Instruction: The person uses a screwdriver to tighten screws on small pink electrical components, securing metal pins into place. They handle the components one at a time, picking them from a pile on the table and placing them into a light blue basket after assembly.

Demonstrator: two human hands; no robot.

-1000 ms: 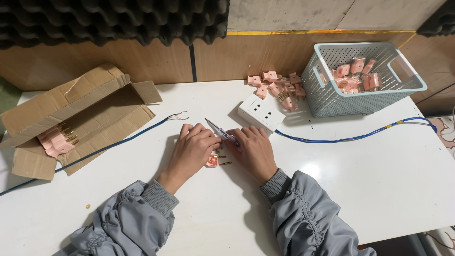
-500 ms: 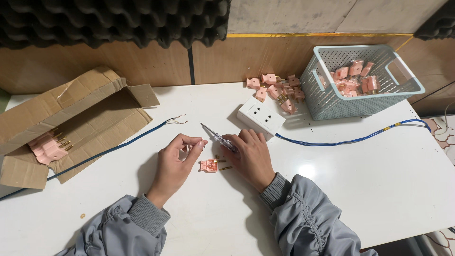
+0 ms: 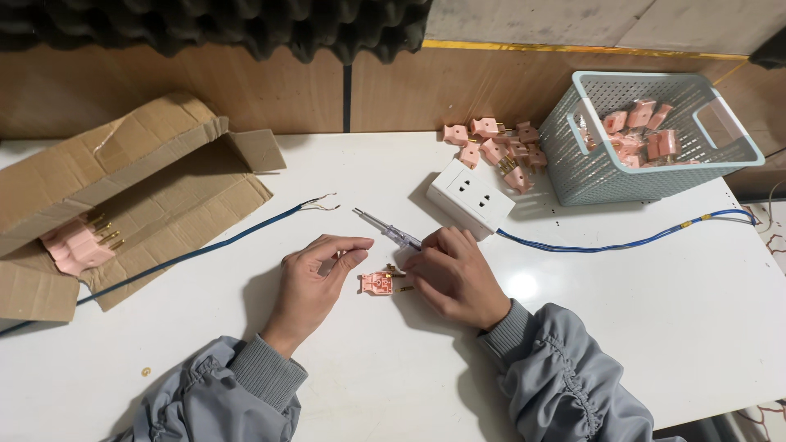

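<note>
pink plug [image 3: 379,282] — opened, brass prongs, on table [image 3: 393,385]

— The plug [image 3: 378,282]?
— Pink plastic, matt, brass-coloured pins. The surface [image 3: 639,327] is smooth, white, slightly glossy.
— Far right?
— Plastic mesh basket [image 3: 589,176]. Left, rough cardboard box [image 3: 164,188].
</note>
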